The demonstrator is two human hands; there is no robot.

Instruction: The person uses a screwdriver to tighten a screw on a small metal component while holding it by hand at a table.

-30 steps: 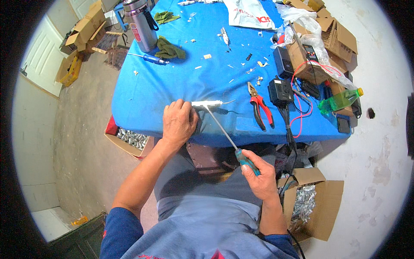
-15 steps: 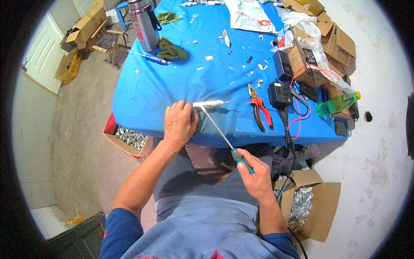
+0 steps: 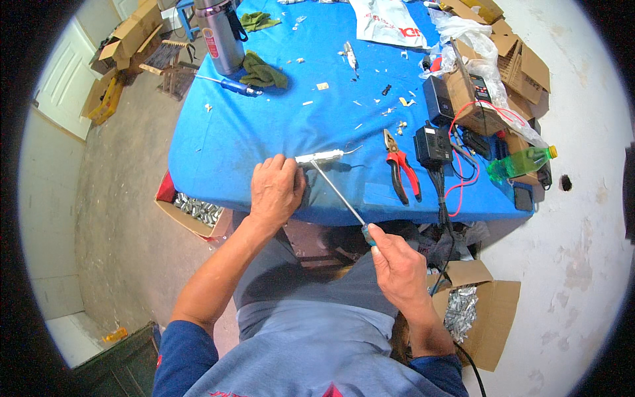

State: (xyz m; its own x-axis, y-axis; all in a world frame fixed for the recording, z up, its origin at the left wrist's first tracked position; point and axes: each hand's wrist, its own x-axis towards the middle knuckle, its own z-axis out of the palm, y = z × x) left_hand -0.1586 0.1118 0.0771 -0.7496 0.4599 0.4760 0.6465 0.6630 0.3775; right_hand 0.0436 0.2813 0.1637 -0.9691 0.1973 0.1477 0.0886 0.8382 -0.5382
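My left hand [image 3: 274, 188] is closed on the left end of a slim white part [image 3: 321, 157] at the near edge of the blue-covered table; a thin wire sticks out of the part's right end. My right hand [image 3: 400, 271] is wrapped around the teal handle of a screwdriver [image 3: 342, 199]. Its long metal shaft slants up and left, and the tip meets the near side of the white part. Whether the tip sits in a slot or seam is too small to tell. To the right lie red-and-black pliers [image 3: 401, 169], jaws pointing away from me.
A steel flask [image 3: 221, 40], green gloves [image 3: 264, 71] and a blue-handled screwdriver [image 3: 238, 87] occupy the far left. Small scraps dot the cloth. Black adapters [image 3: 433, 145], cables and a green bottle [image 3: 522, 164] crowd the right. Boxes of metal parts [image 3: 463, 314] stand below the table.
My right hand has shifted slightly right, covering more of the screwdriver's handle. The tip stays at the white part, and my left hand keeps its place.
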